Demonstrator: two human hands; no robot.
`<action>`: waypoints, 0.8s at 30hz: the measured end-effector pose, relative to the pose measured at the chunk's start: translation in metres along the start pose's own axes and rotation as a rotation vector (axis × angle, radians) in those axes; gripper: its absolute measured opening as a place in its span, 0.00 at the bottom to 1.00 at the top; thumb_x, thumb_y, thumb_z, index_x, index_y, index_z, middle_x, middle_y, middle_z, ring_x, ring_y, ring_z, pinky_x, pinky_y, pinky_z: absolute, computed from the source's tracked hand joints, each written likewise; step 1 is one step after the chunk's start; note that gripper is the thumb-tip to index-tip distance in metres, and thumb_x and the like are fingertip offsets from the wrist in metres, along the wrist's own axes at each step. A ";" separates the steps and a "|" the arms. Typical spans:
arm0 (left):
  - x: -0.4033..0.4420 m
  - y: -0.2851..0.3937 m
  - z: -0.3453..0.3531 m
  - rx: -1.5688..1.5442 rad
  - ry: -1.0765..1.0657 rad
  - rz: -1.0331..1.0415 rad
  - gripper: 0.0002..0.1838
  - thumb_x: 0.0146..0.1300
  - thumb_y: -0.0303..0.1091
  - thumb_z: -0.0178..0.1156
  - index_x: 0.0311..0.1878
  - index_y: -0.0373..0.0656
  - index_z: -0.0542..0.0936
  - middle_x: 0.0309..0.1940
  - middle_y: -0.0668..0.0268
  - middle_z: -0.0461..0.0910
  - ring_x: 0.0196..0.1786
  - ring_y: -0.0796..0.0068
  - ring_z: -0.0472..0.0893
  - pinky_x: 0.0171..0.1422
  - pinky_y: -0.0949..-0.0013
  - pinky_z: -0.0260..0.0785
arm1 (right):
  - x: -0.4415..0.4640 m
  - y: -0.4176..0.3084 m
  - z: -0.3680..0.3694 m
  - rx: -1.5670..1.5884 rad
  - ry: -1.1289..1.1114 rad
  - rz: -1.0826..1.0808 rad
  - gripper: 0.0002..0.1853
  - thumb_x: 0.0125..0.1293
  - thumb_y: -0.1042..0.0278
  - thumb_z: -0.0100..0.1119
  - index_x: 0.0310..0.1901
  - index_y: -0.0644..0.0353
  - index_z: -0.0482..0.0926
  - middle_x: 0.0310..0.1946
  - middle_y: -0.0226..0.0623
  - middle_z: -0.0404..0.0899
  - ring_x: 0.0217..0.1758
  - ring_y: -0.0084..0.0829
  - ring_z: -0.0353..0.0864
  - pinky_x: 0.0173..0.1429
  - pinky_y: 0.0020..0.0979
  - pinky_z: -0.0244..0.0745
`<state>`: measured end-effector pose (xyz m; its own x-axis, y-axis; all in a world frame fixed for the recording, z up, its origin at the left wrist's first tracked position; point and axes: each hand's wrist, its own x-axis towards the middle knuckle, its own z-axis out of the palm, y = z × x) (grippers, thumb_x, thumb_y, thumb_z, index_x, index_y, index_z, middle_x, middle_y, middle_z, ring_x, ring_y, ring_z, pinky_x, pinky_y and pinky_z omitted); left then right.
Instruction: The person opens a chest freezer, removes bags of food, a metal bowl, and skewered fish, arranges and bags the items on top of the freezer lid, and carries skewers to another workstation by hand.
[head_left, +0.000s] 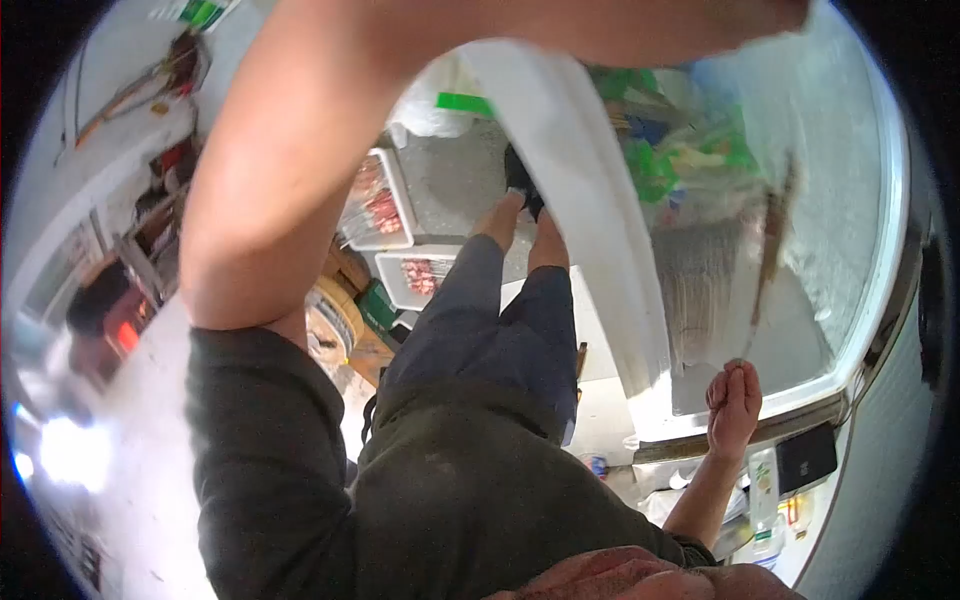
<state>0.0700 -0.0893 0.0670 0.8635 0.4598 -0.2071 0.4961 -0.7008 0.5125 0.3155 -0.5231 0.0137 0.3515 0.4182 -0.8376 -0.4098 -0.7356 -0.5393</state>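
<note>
My right hand (735,405) is closed at the near end of the white freezer, with its fingertips round the thin end of a long, blurred skewer (771,245). Brownish stuff covers the skewer's far part, which stretches over the freezer's inside. Beneath and beside it lie a pale bundle of thin sticks (700,290) and green and clear plastic packages (700,160). My left arm is raised and bent, its bare forearm crossing the top of the view; the fingers of that hand do not show. The freezer's white rim (625,235) runs between my legs and its contents.
On the left, white trays (402,205) hold skewered red meat near the floor. A round woven-looking container (335,315) stands beside them. Something glows orange (128,335) farther left. A black box (806,458) and bottles sit at the lower right.
</note>
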 end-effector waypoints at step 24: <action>-0.365 -0.204 0.335 -1.277 0.780 -1.227 0.22 0.74 0.44 0.41 0.36 0.36 0.77 0.26 0.63 0.78 0.27 0.74 0.78 0.33 0.71 0.71 | 0.175 0.168 0.518 -0.894 -0.759 -0.179 0.15 0.68 0.61 0.52 0.45 0.65 0.79 0.34 0.37 0.81 0.39 0.27 0.77 0.47 0.32 0.72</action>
<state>-0.3159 -0.2966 -0.2415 -0.2534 0.6718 -0.6960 0.0456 0.7270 0.6851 -0.1276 -0.2977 -0.2683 -0.3690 0.5404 -0.7562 0.4336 -0.6195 -0.6543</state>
